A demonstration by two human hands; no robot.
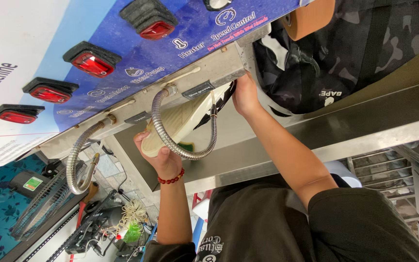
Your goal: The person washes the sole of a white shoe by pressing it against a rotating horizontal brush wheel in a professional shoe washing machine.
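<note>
Shoe half-hidden under machine

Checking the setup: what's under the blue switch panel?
A pale-soled shoe, held by the left hand and right hand, with a flexible metal hose curving across it. The shoe's upper is mostly hidden.

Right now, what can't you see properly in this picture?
Head view.
Shoe: only its cream sole shows; the upper faces away.
Right hand: fingertips hidden behind the shoe and machine panel, so its grip is unclear.
Black knob: cut off by the top edge.
</note>
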